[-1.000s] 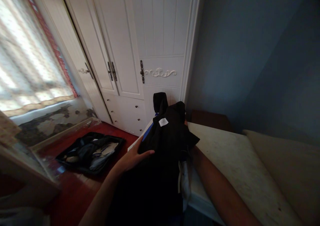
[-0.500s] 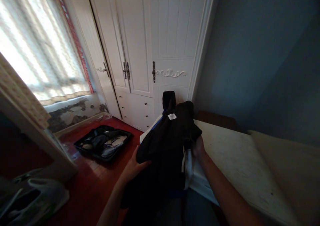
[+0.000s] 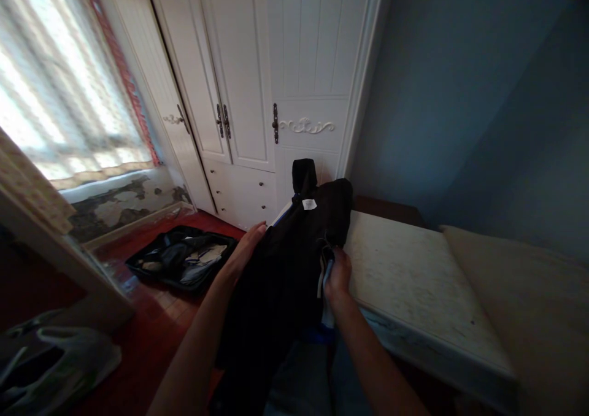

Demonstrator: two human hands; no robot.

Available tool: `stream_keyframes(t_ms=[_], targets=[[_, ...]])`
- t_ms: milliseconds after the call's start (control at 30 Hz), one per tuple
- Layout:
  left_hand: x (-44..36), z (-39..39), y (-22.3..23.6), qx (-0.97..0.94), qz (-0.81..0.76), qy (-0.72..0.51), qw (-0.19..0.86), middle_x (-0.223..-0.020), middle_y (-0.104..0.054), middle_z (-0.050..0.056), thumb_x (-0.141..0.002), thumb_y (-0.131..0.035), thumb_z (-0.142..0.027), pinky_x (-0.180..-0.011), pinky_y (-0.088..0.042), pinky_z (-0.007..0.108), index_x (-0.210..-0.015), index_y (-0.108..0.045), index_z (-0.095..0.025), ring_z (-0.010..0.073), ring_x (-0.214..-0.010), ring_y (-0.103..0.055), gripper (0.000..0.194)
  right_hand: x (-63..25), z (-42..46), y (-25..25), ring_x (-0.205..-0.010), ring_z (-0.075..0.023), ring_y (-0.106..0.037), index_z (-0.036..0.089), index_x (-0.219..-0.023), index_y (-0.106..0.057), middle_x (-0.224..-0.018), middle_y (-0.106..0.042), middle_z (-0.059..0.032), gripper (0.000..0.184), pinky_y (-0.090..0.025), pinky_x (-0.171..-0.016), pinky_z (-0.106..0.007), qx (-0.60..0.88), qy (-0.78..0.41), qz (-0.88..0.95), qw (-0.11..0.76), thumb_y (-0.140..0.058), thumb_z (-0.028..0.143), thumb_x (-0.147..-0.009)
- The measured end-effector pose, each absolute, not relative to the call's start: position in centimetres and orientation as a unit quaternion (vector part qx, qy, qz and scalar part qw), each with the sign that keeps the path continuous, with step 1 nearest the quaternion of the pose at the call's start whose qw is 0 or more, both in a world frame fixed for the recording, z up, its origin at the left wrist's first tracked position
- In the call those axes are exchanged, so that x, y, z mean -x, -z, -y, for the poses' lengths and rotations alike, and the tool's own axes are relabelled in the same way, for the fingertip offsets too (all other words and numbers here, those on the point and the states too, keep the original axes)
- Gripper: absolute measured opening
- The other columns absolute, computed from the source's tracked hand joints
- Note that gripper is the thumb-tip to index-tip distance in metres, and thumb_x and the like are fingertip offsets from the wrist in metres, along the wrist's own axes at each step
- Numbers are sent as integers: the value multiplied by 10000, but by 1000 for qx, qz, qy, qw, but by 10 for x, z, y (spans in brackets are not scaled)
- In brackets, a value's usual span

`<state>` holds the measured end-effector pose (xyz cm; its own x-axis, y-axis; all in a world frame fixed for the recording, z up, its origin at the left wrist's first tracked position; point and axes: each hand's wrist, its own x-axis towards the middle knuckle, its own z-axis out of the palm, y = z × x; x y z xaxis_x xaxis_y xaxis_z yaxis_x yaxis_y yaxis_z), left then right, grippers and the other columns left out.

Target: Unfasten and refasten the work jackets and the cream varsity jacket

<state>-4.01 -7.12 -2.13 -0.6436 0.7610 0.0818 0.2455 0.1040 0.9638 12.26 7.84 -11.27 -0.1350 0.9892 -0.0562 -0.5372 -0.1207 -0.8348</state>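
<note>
A black garment (image 3: 289, 262) with a white label (image 3: 309, 204) lies bunched lengthwise over my lap and the near end of the pale mattress (image 3: 409, 269). White and blue cloth shows along its right edge and underneath. My left hand (image 3: 248, 247) rests along the garment's left side, its visible fingers stretched forward; part of them is hidden. At the right edge my right hand (image 3: 339, 272) is closed on the garment, near the white strip and some loose threads.
On the red floor at the left lies an open black suitcase (image 3: 138, 262) with clothes in it. A plastic bag (image 3: 92, 354) sits at the lower left. White wardrobe doors (image 3: 243, 66) stand ahead, and a beige cushion or headboard (image 3: 506, 275) is at the right.
My left hand has slid forward along the garment's left side, its thumb no longer lying across the top. My right hand has come from under the right edge to grip it nearer me.
</note>
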Motion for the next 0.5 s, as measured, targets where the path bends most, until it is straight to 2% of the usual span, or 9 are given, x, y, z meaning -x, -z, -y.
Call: stream_keyframes(t_ms=[67,133,200,333,500], targets=[[38,52,16,-390,-732,-498,254,-1387,-595,113,-771,-641,-646,-1046,-459,427,-1462,-459,-199,323,-1241,-578,843,-114,-71,112,-881,-206,-674,170,-1001,-654,-937,-727,-37,356,-538,-753,-313,342,-650,361,574,-624,426,-755],[38,36,18,-439,-736,-444,263,-1319,-644,98,-655,-782,-583,-1009,-489,413,-1455,-463,-208,324,-1174,-619,939,-106,-63,109,-929,-219,-668,162,-1107,-624,-1038,-719,-62,462,-534,-799,-335,358,-633,374,576,-670,396,-712],[42,25,24,-479,-735,-419,236,-1292,-657,91,-570,-852,-489,-1016,-484,420,-1428,-491,-199,330,-1158,-623,975,-96,-55,106,-983,-235,-657,152,-1179,-587,-1131,-695,-95,569,-523,-849,-355,375,-623,378,572,-709,359,-663],[60,22,38,-502,-723,-416,229,-1373,-597,132,-545,-836,-359,-1099,-407,453,-1436,-460,-133,334,-1241,-562,994,-84,-48,102,-1087,-260,-623,136,-1234,-545,-1228,-650,-133,633,-482,-957,-391,403,-622,358,568,-701,322,-649],[71,29,44,-500,-711,-430,244,-1413,-563,137,-553,-787,-293,-1122,-378,480,-1456,-427,-124,334,-1288,-525,986,-96,-49,105,-1159,-259,-589,164,-1236,-563,-1246,-647,-99,605,-420,-1044,-404,380,-646,375,545,-691,313,-664]])
